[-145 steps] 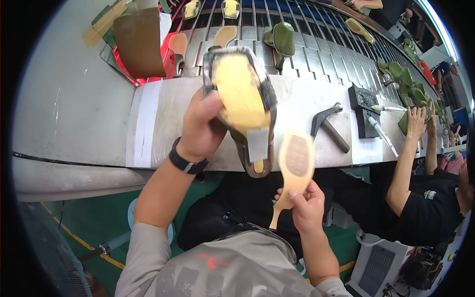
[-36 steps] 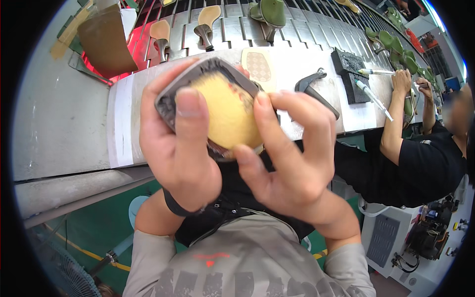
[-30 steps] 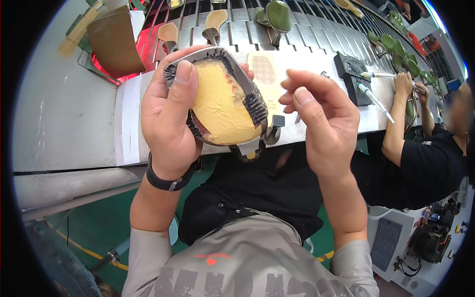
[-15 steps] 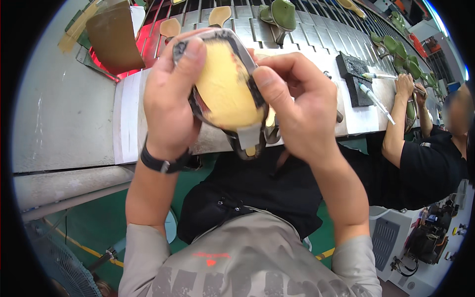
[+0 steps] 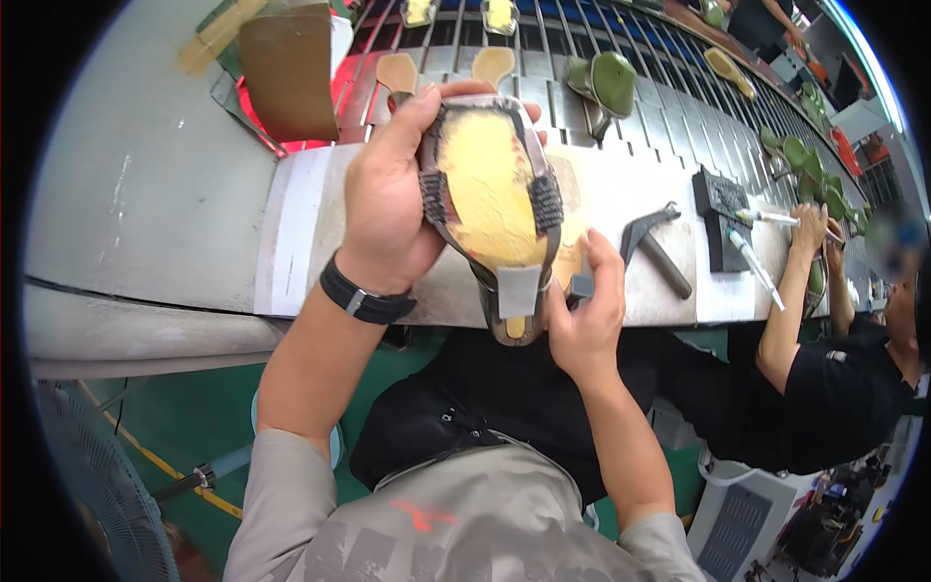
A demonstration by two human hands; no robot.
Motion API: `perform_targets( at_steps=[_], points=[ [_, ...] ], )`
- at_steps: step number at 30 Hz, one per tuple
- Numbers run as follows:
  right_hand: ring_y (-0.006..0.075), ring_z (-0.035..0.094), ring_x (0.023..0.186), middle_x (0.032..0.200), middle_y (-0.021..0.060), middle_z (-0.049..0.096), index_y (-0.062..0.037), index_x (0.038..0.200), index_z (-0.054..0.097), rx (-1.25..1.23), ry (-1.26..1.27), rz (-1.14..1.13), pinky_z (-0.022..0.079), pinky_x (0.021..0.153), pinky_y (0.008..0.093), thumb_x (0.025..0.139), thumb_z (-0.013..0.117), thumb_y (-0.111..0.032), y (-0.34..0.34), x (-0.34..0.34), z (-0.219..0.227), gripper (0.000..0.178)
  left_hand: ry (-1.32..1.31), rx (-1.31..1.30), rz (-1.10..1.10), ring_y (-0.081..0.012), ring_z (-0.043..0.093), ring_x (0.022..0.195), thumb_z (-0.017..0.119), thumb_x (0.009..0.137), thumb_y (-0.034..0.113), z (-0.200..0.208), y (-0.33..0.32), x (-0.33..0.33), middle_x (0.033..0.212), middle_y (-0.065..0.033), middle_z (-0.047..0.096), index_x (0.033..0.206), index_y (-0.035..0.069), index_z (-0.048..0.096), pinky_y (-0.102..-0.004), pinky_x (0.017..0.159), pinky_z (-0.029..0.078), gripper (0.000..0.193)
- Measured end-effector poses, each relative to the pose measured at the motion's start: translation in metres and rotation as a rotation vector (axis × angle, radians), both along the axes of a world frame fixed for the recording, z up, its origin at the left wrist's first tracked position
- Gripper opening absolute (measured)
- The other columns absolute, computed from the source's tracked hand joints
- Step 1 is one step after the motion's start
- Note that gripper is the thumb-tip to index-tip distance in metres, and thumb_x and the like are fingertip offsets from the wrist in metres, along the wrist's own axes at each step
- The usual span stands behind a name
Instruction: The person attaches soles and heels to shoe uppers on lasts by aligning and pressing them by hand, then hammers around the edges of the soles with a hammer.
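My left hand (image 5: 393, 199) grips an unfinished shoe (image 5: 490, 194), bottom side up, above the bench edge. Its underside is yellow and rough, rimmed by dark folded upper with black ridged strips on both sides. A pale grey patch lies near the narrow heel end, which points toward me. My right hand (image 5: 587, 325) is beside that heel end, fingers closed around a tool with a dark grey square head (image 5: 580, 288); most of the tool is hidden. To its right a wrench-like metal tool (image 5: 645, 228) and a dark handle (image 5: 665, 266) lie on the bench.
Beyond the bench (image 5: 310, 218) runs a slatted conveyor (image 5: 441, 68) carrying tan insole-shaped pieces (image 5: 495, 66) and a green heeled shoe (image 5: 606, 85). Black blocks (image 5: 720, 194) and syringes (image 5: 754, 264) lie at right. A co-worker's hands (image 5: 810, 231) work beyond. A fan (image 5: 107, 485) stands lower left.
My right hand has left the shoe's rim and moved down to the tool beside the heel. The left hand keeps hold of the shoe, now lower and more upright in view.
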State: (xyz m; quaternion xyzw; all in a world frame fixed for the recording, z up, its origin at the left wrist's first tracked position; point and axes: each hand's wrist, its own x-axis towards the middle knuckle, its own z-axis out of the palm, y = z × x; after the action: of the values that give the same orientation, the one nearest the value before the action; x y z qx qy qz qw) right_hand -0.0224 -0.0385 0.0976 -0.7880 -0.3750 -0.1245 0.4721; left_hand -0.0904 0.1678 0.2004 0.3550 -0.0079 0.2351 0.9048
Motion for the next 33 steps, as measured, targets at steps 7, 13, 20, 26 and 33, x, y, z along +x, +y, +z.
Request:
perform_targets(
  at_steps=[7, 13, 20, 26, 33],
  points=[
    [0.0368, 0.058, 0.133, 0.162, 0.0281, 0.034, 0.0025, 0.123, 0.059, 0.521, 0.819, 0.174, 0.053, 0.102, 0.0472, 0.098, 0.069, -0.029, -0.103, -0.064, 0.002, 0.042, 0.079, 0.128, 0.064, -0.0436, 0.066, 0.12, 0.037, 0.112, 0.043, 0.012, -0.01, -0.01, 0.129, -0.0343, 0.062, 0.131, 0.002, 0.054, -0.0521, 0.101, 0.056, 0.049],
    [0.031, 0.074, 0.099, 0.116, 0.0252, 0.07, 0.004, 0.141, 0.05, 0.574, 1.633, 0.362, 0.064, 0.077, 0.0423, 0.102, 0.063, -0.014, -0.105, -0.069, -0.023, 0.045, 0.042, 0.237, -0.019, -0.0424, 0.065, 0.123, 0.038, 0.112, 0.04, 0.015, -0.016, -0.003, 0.132, -0.0335, 0.061, 0.133, 0.001, 0.053, -0.0519, 0.103, 0.055, 0.047],
    [0.0279, 0.074, 0.078, 0.097, 0.0244, 0.073, 0.011, 0.115, 0.06, 0.571, 0.923, 0.329, 0.065, 0.072, 0.0419, 0.099, 0.07, -0.025, -0.08, -0.057, 0.032, 0.04, 0.003, 0.199, -0.164, -0.0412, 0.061, 0.129, 0.038, 0.113, 0.038, 0.02, -0.018, -0.006, 0.139, -0.0319, 0.059, 0.136, -0.002, 0.053, -0.0515, 0.109, 0.052, 0.049],
    [0.0218, 0.075, 0.075, 0.096, 0.0218, 0.076, 0.0144, 0.11, 0.068, 0.396, 0.909, 0.587, 0.063, 0.067, 0.033, 0.102, 0.062, -0.01, -0.054, -0.066, 0.112, 0.026, 0.022, 0.349, -0.09, -0.0414, 0.066, 0.122, 0.039, 0.113, 0.038, 0.025, -0.044, -0.027, 0.132, -0.0362, 0.061, 0.13, -0.005, 0.054, -0.0515, 0.104, 0.055, 0.049],
    [0.0143, 0.073, 0.067, 0.08, 0.0146, 0.077, 0.0096, 0.097, 0.075, 0.321, 0.955, 0.603, 0.059, 0.057, 0.0271, 0.101, 0.063, -0.007, -0.041, -0.066, 0.12, 0.021, -0.051, 0.458, -0.13, -0.044, 0.065, 0.123, 0.016, 0.11, 0.061, 0.016, -0.056, -0.047, 0.133, -0.0374, 0.06, 0.128, -0.001, 0.057, -0.0521, 0.106, 0.053, 0.077]
  ],
)
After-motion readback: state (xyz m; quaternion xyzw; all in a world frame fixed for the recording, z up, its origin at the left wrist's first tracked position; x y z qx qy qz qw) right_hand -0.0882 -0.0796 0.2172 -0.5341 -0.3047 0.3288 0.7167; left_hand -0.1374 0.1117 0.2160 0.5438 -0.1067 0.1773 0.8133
